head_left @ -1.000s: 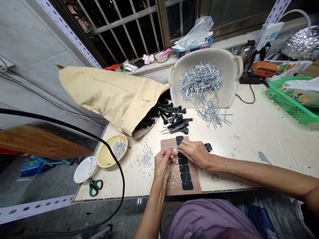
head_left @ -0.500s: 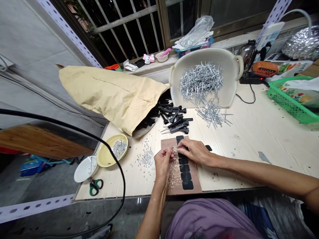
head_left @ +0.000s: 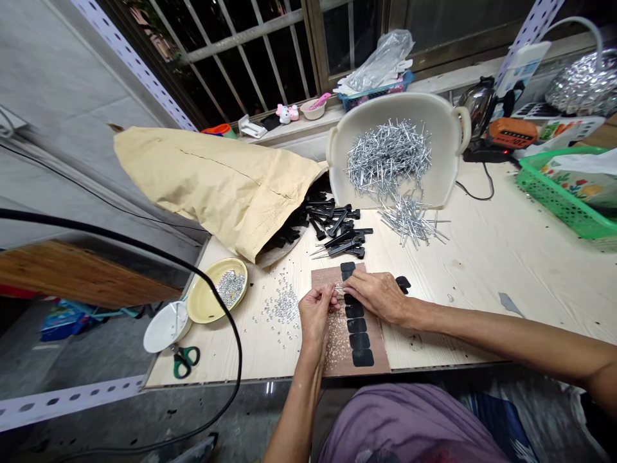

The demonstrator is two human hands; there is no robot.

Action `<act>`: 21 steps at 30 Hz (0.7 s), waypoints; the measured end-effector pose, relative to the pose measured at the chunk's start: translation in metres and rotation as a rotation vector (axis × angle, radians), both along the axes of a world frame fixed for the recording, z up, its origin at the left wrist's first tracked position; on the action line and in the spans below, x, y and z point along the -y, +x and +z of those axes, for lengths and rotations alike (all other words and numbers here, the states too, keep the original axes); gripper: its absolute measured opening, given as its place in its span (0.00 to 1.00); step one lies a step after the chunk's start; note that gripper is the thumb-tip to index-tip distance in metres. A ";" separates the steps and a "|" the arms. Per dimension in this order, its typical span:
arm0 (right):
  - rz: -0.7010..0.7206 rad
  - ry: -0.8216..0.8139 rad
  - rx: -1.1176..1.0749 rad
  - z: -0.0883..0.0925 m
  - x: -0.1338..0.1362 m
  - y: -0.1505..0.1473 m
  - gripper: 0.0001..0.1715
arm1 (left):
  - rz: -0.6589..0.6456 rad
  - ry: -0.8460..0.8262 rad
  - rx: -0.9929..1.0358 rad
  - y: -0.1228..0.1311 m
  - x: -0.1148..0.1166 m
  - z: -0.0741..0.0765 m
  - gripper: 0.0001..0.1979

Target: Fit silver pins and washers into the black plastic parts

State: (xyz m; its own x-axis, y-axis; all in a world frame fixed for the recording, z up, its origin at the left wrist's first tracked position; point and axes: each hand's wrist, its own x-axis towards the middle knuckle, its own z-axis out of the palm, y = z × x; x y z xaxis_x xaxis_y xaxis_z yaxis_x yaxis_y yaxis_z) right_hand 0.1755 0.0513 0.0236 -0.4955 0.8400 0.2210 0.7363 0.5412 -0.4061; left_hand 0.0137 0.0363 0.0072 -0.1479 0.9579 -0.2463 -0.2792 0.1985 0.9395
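Note:
My left hand is closed in a pinch over a brown board. Facing it, my right hand is also pinched. A thin silver nail spans the small gap between the fingertips of both hands. Beneath my right hand runs a column of several black rounded-square pads, partly covered by the fingers. Pale crumbs are scattered on the board left of the pads. More black pads lie beyond my right wrist. Small clear beads or washers are spread on the table left of my left hand.
Black plastic pieces spill from a tan sack. A white basin tipped on its side holds silver nails. A yellow bowl, a white bowl and green scissors sit at left; a green basket at right.
My right hand has turned and shifted slightly down toward me, uncovering more of the black pads past its wrist. My left hand stays in place, with the nail still between the hands.

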 end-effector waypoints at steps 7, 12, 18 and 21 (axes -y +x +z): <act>0.010 0.029 -0.048 -0.002 -0.001 0.000 0.14 | -0.004 -0.011 0.013 0.000 -0.001 -0.001 0.15; 0.009 -0.046 -0.111 0.002 -0.004 0.001 0.14 | -0.001 0.004 -0.013 0.001 -0.001 -0.003 0.14; 0.017 0.023 -0.111 0.001 -0.003 0.000 0.13 | 0.005 -0.024 0.014 0.002 -0.001 -0.002 0.15; -0.002 -0.168 -0.225 -0.004 -0.007 -0.001 0.16 | -0.005 0.003 -0.030 0.002 -0.001 -0.002 0.14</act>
State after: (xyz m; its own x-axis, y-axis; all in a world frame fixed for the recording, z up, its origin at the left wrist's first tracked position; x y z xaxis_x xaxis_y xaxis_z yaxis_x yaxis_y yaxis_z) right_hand 0.1744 0.0579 0.0200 -0.4480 0.8752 0.1826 0.6188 0.4509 -0.6432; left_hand 0.0158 0.0373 0.0055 -0.1505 0.9594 -0.2385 -0.2496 0.1965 0.9482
